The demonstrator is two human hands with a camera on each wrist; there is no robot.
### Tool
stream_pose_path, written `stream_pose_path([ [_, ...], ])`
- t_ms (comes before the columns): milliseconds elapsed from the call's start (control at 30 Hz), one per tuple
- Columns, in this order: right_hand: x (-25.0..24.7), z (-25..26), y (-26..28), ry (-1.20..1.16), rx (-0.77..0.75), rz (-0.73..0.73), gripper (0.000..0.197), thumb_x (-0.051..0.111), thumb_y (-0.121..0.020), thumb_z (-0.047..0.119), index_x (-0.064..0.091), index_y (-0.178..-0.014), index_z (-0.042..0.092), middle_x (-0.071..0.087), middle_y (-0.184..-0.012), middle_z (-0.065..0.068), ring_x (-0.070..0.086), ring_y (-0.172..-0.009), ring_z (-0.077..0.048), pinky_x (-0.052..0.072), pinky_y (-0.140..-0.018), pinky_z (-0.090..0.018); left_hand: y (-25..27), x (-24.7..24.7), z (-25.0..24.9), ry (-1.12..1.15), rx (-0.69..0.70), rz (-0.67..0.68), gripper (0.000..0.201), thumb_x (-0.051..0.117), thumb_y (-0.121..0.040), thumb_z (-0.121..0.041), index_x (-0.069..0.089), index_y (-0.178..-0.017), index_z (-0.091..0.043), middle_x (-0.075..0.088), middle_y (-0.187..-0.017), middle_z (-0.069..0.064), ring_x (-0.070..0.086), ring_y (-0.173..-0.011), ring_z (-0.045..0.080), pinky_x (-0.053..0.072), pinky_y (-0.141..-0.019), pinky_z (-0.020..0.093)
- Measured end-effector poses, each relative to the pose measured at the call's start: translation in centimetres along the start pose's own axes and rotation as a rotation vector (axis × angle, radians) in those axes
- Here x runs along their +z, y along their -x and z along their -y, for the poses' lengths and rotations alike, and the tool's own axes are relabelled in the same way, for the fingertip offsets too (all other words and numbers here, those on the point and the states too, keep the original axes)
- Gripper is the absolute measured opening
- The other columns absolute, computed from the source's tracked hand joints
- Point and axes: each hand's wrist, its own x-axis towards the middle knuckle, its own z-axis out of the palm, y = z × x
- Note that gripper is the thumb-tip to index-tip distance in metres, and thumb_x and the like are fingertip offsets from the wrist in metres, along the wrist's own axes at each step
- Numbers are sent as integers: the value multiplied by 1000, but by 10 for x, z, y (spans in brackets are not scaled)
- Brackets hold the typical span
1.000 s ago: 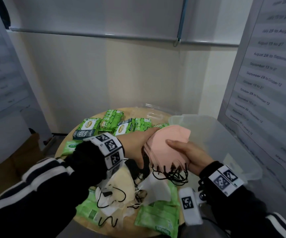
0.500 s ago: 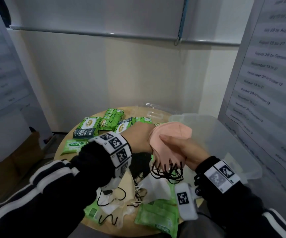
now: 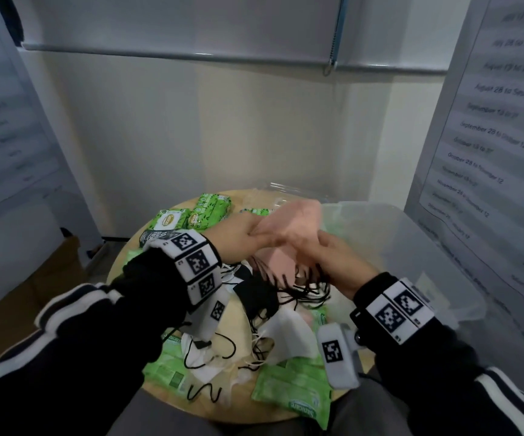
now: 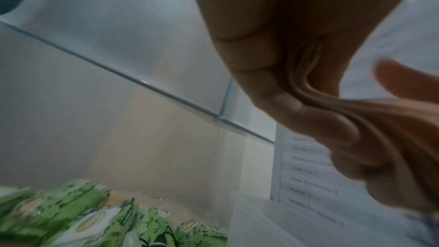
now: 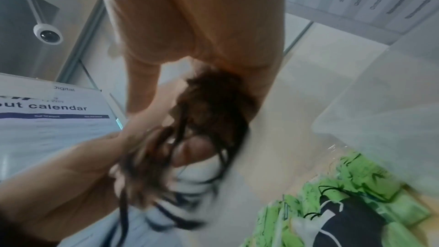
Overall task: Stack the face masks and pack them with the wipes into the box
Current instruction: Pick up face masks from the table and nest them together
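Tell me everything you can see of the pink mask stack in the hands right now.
The pink mask stack is several thin, soft-looking salmon-pink masks pressed together, edges layered in the left wrist view. It is held in the air above the table, beside the clear box. The left hand pinches one end; the right hand grips the other side. Black ear loops hang tangled beneath. Motion blurs it, so no count.

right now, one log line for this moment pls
left hand: pinches pink masks | right hand: holds masks | box: open | wipes: on table
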Motion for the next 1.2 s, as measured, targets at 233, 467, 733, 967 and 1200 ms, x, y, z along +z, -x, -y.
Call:
stream_pose_path([
  [233,-19,-7,6,-193,128,-27,13,56,-86,-4,64,-86,6,69,-65,-3,65,-54,-11,53,-50,-22,11,-2,15,465,-90,-42,30,73,-66,-36,71,-89,-17,74,-89,1,70,-85,17,53,-85,31],
  [467,0,-7,5,-73,76,-123,13,56,-88,2,63,-78,5,61,-68,-8,56,-63,-17,48,-56,-24,12,20,0,908,-244,-105,34,72,-72,-18,64,-102,-3,73,-83,8,70,-71,21,59,-63,32],
  [733,-15,-3,10,-100,75,-191,15,61,-80,1,59,-67,9,60,-53,5,57,-56,-10,51,-59,-24,11,4,9,848,-227,-237,25,77,-67,-12,67,-88,-7,73,-78,3,69,-73,19,58,-66,30],
  [967,4,-6,7,-104,55,-92,27,45,-86,-14,58,-74,6,57,-61,-2,54,-45,-9,50,-48,-20,20,-1,12,663,-149,-299,20,79,-64,-2,71,-82,-3,72,-73,-2,67,-67,9,52,-61,18],
  [1200,5,-8,9,36,18,146,16,59,-82,-3,60,-81,13,65,-68,8,63,-62,-5,52,-59,-18,37,-35,20,510,-90,-259,12,78,-66,0,74,-69,-10,72,-67,-1,65,-61,6,52,-59,16],
])
